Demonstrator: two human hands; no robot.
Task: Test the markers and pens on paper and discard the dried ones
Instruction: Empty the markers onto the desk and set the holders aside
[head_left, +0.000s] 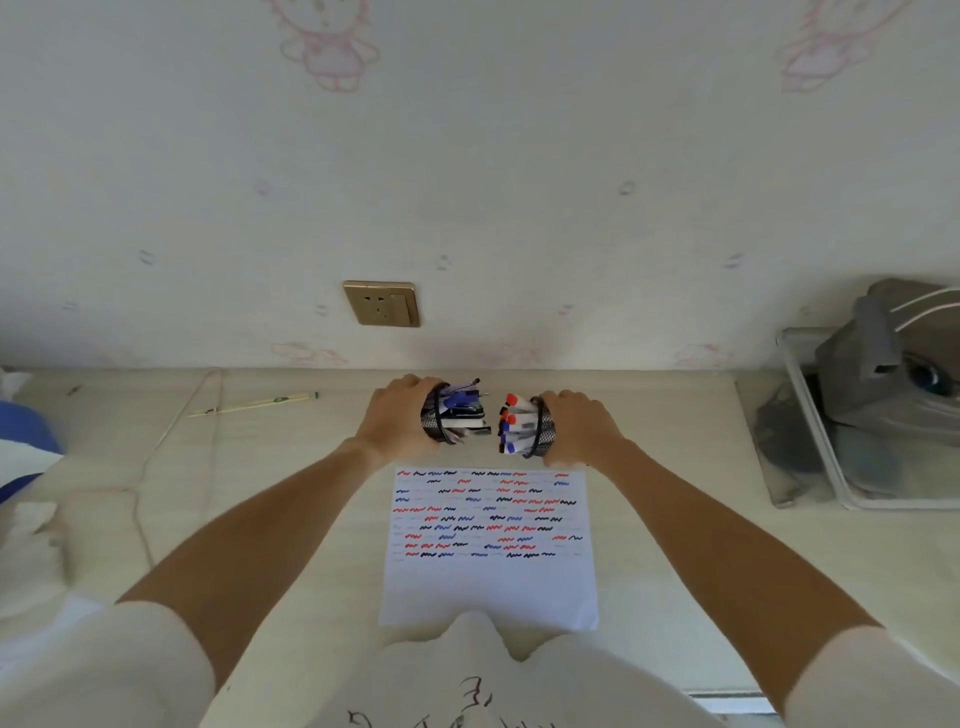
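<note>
Two pen cups (435, 422) (545, 429) side by side behind paper (488, 582); tray (810, 415) far right on desk (291, 467).

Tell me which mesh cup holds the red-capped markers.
The mesh cup gripped by the right hand; the left hand's cup shows only blue and black pens.

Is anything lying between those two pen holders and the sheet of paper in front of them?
Nothing visible: the left hand grips one mesh holder, the right hand the other, just beyond the paper.

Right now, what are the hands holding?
Left hand grips the pen cup round its mesh side; right hand grips the marker cup likewise.
</note>
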